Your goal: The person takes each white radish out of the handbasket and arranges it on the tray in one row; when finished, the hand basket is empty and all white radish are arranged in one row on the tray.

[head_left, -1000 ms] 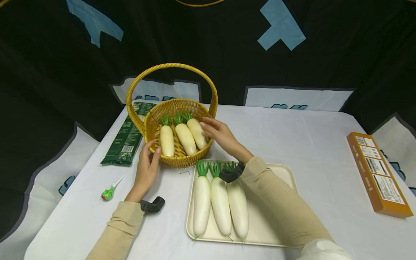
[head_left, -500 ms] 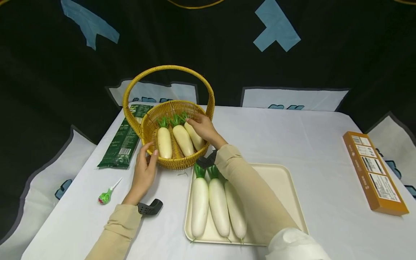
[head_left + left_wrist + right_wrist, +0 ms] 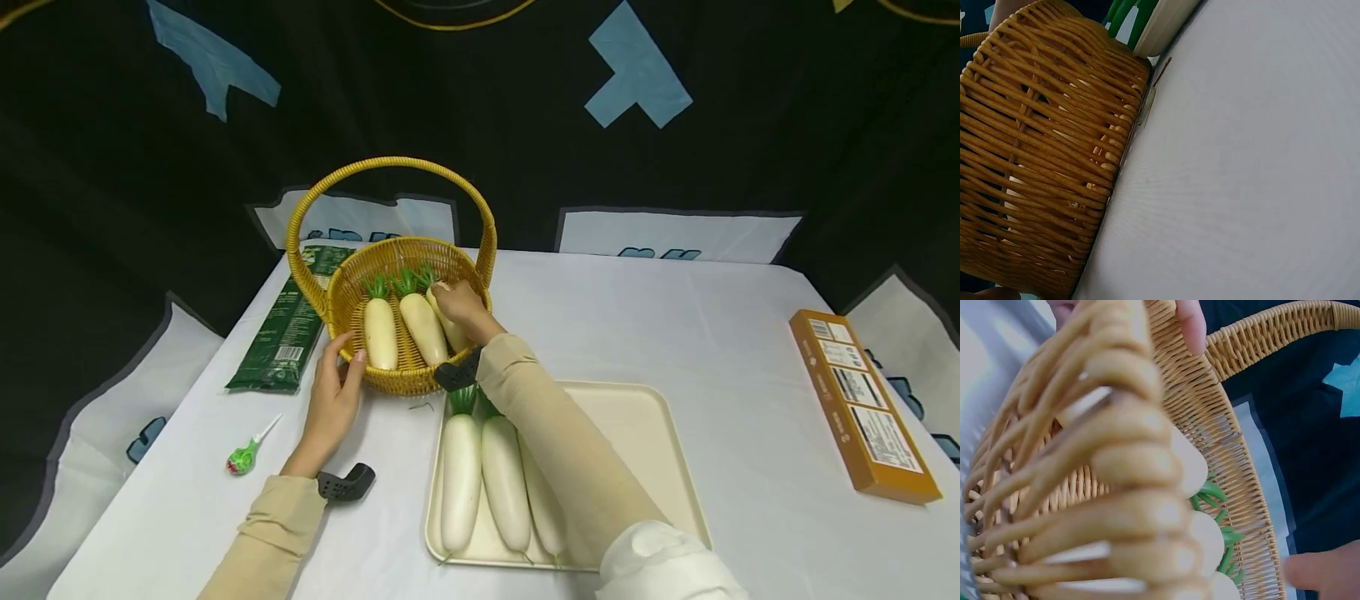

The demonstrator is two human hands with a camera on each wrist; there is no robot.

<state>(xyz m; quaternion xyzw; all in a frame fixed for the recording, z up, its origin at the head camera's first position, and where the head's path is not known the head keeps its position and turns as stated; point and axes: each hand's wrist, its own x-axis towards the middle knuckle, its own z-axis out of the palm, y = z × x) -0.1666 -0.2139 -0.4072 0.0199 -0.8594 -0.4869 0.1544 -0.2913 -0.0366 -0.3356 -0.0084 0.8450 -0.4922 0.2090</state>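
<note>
A yellow wicker basket (image 3: 405,382) with a tall arched handle stands at the back left, holding several short white radishes with green tops. My left hand (image 3: 330,408) grips its front left rim; one digit reaches inside in the right wrist view. Inside the basket, my right hand (image 3: 462,308) has its fingers curled over the upper end of the rightmost radish (image 3: 454,335). Left of that lie the middle radish (image 3: 423,329) and the left radish (image 3: 381,333). Only part of the right hand shows in its wrist view, so the fingertips are hidden.
A cream tray (image 3: 622,433) with long white radishes (image 3: 461,483) lies in front, partly under my right forearm. A green packet (image 3: 281,342) lies beside the basket on the left. A lollipop (image 3: 243,457) is nearer. An orange box (image 3: 862,408) lies far right.
My right hand has moved from the basket's right rim inward and left onto the rightmost radish, its fingers now curled. My left hand has stayed at the rim.
</note>
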